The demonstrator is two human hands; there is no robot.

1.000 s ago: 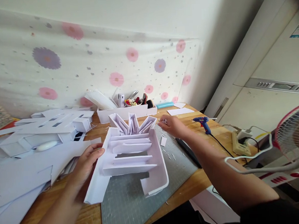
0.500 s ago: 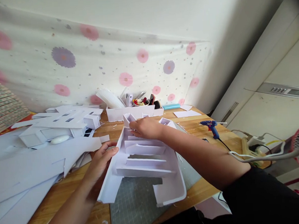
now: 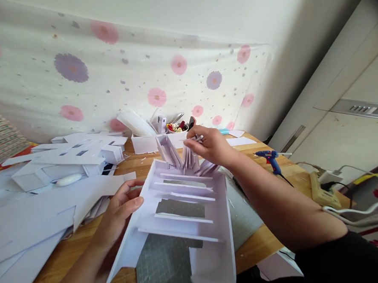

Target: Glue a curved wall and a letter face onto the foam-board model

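Observation:
A white foam-board model (image 3: 213,261) with upright walls, crossing strips and cut-out openings is tilted over the grey-green cutting mat (image 3: 161,262). My left hand (image 3: 125,205) grips its left wall, thumb on the inner side. Beyond the model's far end, my right hand (image 3: 211,143) is raised with thumb and fingers pinched on small white strips (image 3: 199,138). Just below it stand little white open boxes (image 3: 168,151) with bundles of thin white board pieces (image 3: 190,160) in them. My right fingertips partly hide these pieces.
Stacked white board sheets (image 3: 36,210) and another white model (image 3: 77,154) lie at left. A white organizer box (image 3: 142,145) with tools stands at the back. On the right are a blue glue gun (image 3: 271,158) and a power strip (image 3: 322,191) with cables.
My right hand has lifted and moved right, away from the small box at the model's far end, and now pinches small strips. The model has shifted toward me, my left hand still on its wall.

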